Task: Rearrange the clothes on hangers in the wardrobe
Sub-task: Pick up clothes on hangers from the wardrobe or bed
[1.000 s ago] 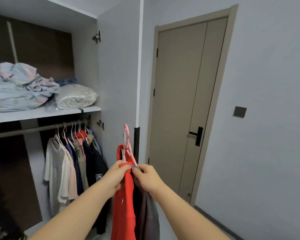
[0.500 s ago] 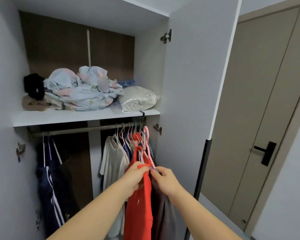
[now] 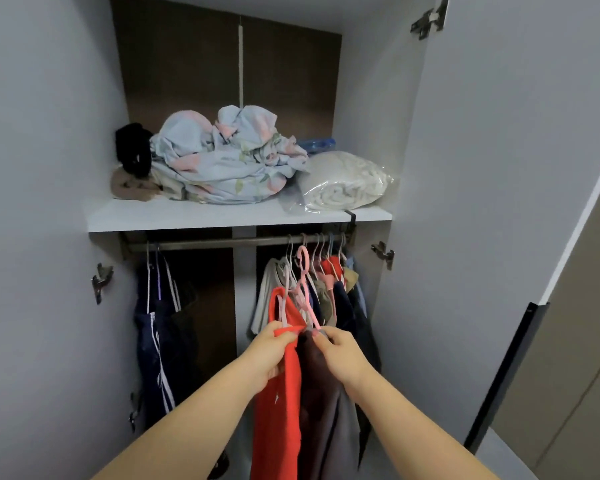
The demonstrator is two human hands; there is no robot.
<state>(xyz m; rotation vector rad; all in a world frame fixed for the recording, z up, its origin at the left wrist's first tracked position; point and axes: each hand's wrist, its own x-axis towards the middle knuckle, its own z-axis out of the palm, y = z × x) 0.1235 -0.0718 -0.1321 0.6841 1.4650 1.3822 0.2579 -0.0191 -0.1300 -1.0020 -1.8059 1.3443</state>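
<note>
The left hand [image 3: 271,355] has its fingers curled tight and pinches the top edge of the red top [image 3: 281,410]; the right hand [image 3: 340,358] is curled too and pinches the top of the dark brown garment [image 3: 326,417], just where the pink hanger [image 3: 305,289] meets the cloth; the two hands sit side by side, almost touching, so both pieces hang straight down and do not slip off; I think they are held up high like this so the pink hook points at the rail [image 3: 215,243], which is above and behind it; the hook is below the rail and not on it, so these two pieces are in the person's hands in front of the wardrobe [image 3: 371,116], not hung up yet; on the rail the hung clothes [image 3: 329,296] are bunched at the right end and the dark blue clothes [image 3: 156,334] hang at the left end, which leaves a gap between the two bunches; that gap looks like an easy place to hang things, but I cannot tell where these two are meant to go; the shelf [image 3: 222,221] above holds flowery bedding [image 3: 222,161] and a white blanket [image 3: 347,183] in a clear bag, likely kept up there because nobody wears them; the hook must pass under that shelf, so the lift needs care.
</note>
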